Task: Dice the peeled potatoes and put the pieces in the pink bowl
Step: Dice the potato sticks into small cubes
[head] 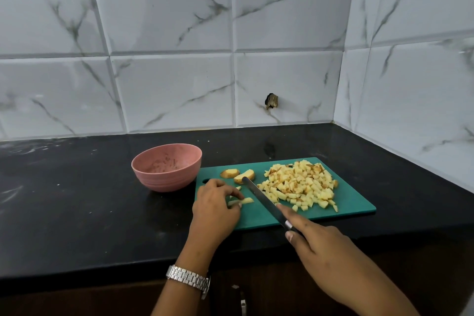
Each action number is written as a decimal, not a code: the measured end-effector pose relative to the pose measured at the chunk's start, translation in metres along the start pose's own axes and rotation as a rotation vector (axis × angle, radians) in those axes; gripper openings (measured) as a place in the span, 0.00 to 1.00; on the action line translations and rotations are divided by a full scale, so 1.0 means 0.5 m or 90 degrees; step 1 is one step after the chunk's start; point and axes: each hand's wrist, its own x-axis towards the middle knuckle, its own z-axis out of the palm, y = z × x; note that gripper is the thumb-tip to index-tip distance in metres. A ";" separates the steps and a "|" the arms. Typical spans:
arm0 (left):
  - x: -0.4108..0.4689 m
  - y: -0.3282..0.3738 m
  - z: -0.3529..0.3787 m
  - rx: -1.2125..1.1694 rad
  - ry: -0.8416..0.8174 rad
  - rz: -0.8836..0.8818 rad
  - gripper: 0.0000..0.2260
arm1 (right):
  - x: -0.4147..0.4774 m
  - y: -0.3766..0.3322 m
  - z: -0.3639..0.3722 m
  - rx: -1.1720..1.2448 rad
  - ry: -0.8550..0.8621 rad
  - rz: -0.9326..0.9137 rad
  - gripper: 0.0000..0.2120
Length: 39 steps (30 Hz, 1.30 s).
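Dicing: left hand (216,202) pinches pale potato strips (242,201); right hand (325,251) grips steel knife (259,196).
Strips likely slippery, stiff; pin close to blade.

Open black counter (64,200) across left of frame, up to pink bowl (166,169), which sits just beside green board's (359,202) left end. Diced pile (300,185) covers board's right half. Knife (259,195), gripped by right hand (325,251), slants across board centre; left hand (215,210) pinches potato strips (246,200) lower left. Tiled wall (179,84) closes back and right.
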 end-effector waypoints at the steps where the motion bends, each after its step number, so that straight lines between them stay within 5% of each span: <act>1: -0.002 0.001 -0.001 -0.001 -0.002 0.006 0.07 | -0.001 -0.001 -0.001 0.000 0.000 -0.001 0.25; 9: -0.011 0.009 -0.001 -0.120 0.016 0.039 0.10 | -0.020 -0.021 -0.005 -0.101 -0.048 0.035 0.25; 14: -0.018 0.005 -0.001 -0.139 0.030 0.029 0.11 | 0.001 -0.044 0.015 -0.233 -0.116 0.085 0.34; 18: -0.032 0.002 0.002 -0.133 0.053 0.018 0.12 | -0.013 -0.036 0.003 -0.188 -0.076 0.057 0.28; 25: -0.035 0.003 0.004 -0.143 0.079 -0.006 0.13 | -0.011 -0.060 0.019 -0.222 -0.132 0.081 0.33; 39: -0.048 0.006 0.005 -0.150 0.123 -0.022 0.16 | -0.020 -0.074 0.016 -0.186 -0.132 0.044 0.27</act>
